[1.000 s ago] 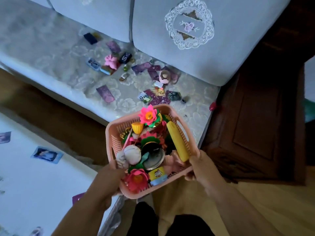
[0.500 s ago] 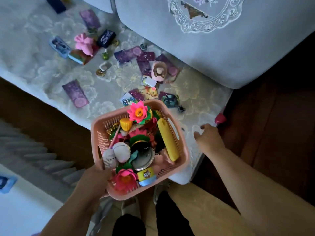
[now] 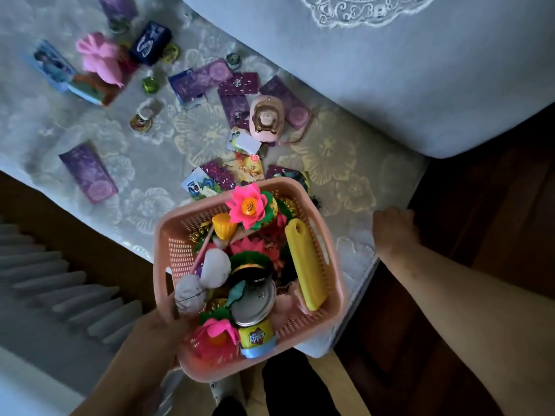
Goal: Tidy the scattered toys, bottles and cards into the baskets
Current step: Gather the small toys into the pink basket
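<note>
Right hand [image 3: 393, 226] moved to sofa [image 3: 345, 163] edge, pink basket [image 3: 175, 250] toy-crammed

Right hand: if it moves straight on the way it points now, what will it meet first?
The right hand points up-left over the sofa seat. That line looks free until the pink and gold toy, probably; depth is unclear.

Below me is the sofa seat [image 3: 330, 151], its pale cover embossed with large flowers. Behind it rises a plain blue-grey back cushion [image 3: 390, 94] with a white lace doily [image 3: 369, 13] lying on it. To my right is dark brown wood [image 3: 495, 181]. To my left, a strip of brown floor [image 3: 75, 235] runs alongside a pale ribbed fringe [image 3: 45, 280].
</note>
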A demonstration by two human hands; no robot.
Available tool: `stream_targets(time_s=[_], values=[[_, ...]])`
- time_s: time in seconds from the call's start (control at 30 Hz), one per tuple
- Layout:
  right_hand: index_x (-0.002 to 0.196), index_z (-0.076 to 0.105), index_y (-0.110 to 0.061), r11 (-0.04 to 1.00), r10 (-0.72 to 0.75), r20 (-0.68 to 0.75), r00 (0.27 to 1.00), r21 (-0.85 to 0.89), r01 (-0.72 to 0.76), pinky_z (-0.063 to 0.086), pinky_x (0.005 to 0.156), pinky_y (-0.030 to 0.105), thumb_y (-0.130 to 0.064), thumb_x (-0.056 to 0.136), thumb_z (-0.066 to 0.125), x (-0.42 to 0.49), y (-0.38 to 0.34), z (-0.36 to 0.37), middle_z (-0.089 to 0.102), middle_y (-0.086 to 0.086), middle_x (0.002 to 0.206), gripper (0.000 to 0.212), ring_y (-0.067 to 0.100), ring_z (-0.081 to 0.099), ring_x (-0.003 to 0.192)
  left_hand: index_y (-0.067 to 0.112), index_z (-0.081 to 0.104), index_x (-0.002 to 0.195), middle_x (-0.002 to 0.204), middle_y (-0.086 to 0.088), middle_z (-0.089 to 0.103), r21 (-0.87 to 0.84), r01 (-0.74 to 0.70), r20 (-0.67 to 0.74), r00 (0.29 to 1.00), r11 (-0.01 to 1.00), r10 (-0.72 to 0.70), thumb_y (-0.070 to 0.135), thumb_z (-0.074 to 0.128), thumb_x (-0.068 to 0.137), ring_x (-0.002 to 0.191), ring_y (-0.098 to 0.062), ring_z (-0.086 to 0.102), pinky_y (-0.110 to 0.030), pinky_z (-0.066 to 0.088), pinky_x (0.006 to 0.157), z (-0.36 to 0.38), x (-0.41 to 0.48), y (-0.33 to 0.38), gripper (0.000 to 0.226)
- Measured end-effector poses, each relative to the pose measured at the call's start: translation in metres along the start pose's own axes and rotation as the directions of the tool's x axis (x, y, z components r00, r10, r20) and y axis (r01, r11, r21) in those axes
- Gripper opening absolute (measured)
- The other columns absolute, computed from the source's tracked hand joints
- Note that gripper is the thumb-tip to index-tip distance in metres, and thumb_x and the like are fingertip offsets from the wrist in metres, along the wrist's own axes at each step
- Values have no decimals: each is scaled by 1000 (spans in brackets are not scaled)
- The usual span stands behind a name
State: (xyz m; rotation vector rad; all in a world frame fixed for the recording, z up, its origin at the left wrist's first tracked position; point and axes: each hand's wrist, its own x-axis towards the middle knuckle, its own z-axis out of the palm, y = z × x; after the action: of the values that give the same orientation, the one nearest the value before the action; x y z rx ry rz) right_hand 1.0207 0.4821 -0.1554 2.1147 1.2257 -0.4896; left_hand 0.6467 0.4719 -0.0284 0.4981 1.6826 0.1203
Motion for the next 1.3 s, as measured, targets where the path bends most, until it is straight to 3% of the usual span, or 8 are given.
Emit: stream_targets(time_s=[0.27,0.37,0.57,0.67,0.77,0.97,1.17,1.3], values=[[105,49,-15,897,-178,-156,972,381,226,41,67,35,-60,88,42,-1,-58,-43,65,13,100,48,34,57,98,25,71,101,89,-17,76,-18,17,-12,1000,1000,-17,34,78,43,84,-38,71,-54,56,81,-9,0,13,58],[113,42,-17,903,-187,-111,976,370,216,44,64,34,-73,81,46,6,-80,-46,63,6,96,65,31,61,91,28,71,98,91,-15,76,-58,9,-47,999,998,-12,28,84,54,86,-38,71,-60,52,88,-19,2,14,46],[112,46,-16,886,-92,-31,995,453,96,45,68,34,-45,88,53,12,-100,-62,64,8,105,39,30,62,96,21,69,112,94,-15,76,-104,-68,-75,995,992,60,22,67,88,87,-36,71,-46,57,73,-40,12,7,24],[112,48,-19,599,-74,-206,976,773,209,54,72,36,-54,86,58,-19,-108,-98,66,1,102,45,24,64,90,19,69,108,90,-14,76,-121,-84,-97,993,989,72,15,59,92,74,-29,72,-36,55,64,-47,10,6,20],[114,53,-20,251,-201,-550,811,771,585,55,74,29,-54,82,61,-68,-117,-139,64,-7,100,47,12,64,90,17,70,103,84,-13,76,-130,-103,-78,993,986,93,12,58,93,65,-23,73,-34,55,61,-47,9,15,16],[109,64,-15,294,-461,-749,476,377,878,44,91,31,-58,86,54,-95,-168,-171,60,2,108,51,19,51,105,20,70,106,91,-12,77,-149,-111,-32,994,983,108,11,58,94,73,-26,74,-36,57,64,-62,19,37,19],[130,50,-10,544,1,-427,904,759,358,47,95,39,-44,84,66,15,-195,-175,52,12,122,59,28,50,113,32,71,105,95,-10,77,-109,-138,-20,990,984,137,25,72,81,85,-31,74,-53,57,81,-95,47,72,25],[146,26,-15,691,-26,-179,984,707,147,40,101,44,-46,85,65,73,-212,-160,40,23,138,79,41,42,123,40,72,99,92,-6,77,-108,-150,-14,989,983,150,36,75,72,82,-28,74,-49,57,80,-113,66,93,27]])
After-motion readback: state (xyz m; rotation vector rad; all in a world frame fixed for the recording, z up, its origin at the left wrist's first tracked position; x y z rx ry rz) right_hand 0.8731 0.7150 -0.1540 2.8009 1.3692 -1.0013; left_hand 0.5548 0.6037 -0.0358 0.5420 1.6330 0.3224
